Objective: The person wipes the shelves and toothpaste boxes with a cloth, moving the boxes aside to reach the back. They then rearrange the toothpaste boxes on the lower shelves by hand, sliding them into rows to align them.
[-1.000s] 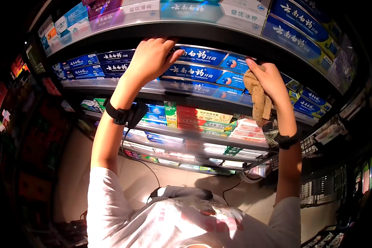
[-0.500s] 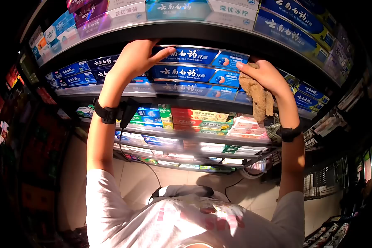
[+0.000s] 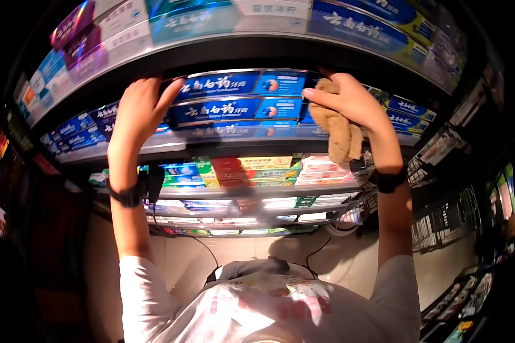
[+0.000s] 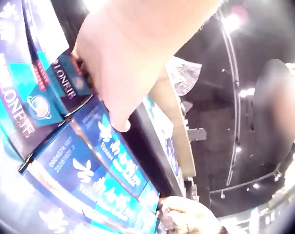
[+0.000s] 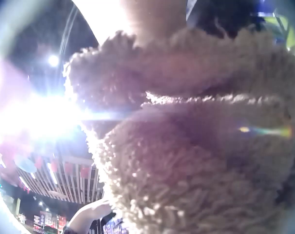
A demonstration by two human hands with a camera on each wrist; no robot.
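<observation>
A stack of blue toothpaste boxes (image 3: 217, 108) lies along the shelf between my two hands in the head view. My left hand (image 3: 138, 108) rests at its left end, thumb extended to the top box's corner; the fingertips reach back under the shelf above and are hidden. In the left wrist view the left hand (image 4: 120, 63) lies over dark boxes (image 4: 67, 83) beside the blue ones. My right hand (image 3: 349, 103) holds a brown fluffy cloth (image 3: 336, 128), with the thumb pointing at the stack's right end. The cloth (image 5: 176, 146) fills most of the right wrist view.
Close overhead runs the upper shelf's edge (image 3: 212, 51), carrying more toothpaste boxes (image 3: 366, 26). Lower shelves hold red and green cartons (image 3: 257, 171). Cables (image 3: 189, 235) hang from the wrist straps. A wire rack (image 3: 443, 220) stands at the right.
Both hands and the shelves have shifted leftward in the head view. The left thumb has moved from over the top box's face to its left end. The cloth stays in the right hand.
</observation>
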